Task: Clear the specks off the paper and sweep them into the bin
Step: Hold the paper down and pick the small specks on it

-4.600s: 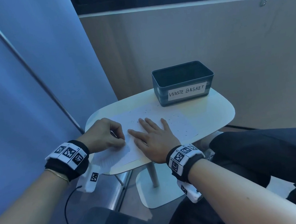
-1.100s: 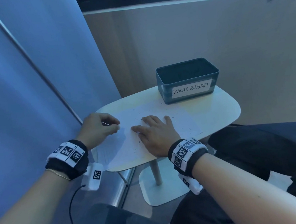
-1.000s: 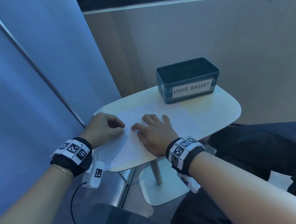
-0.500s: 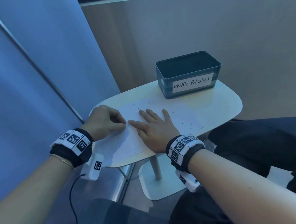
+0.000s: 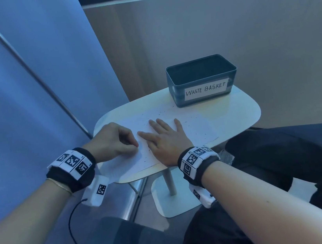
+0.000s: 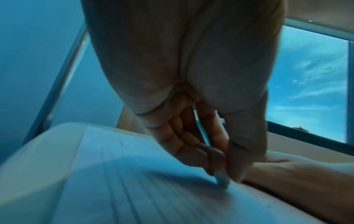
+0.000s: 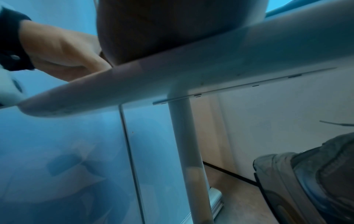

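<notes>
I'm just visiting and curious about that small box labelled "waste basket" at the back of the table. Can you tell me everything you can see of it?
The waste basket is a small, dark teal rectangular bin, plastic by its look, with an open top and a dark inside; no contents can be made out. A white label on its front reads "WASTE BASKET" by hand. It stands upright at the far side of the white table, beyond the paper. A few dark specks lie near its base. Neither hand touches it.

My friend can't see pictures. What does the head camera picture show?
Two hands rest on a sheet of paper dotted with dark specks on a small white table: the right hand lies flat, and the left hand is curled, fingertips on the page. Behind the paper stands a teal bin labelled "WASTE BASKET".
</notes>
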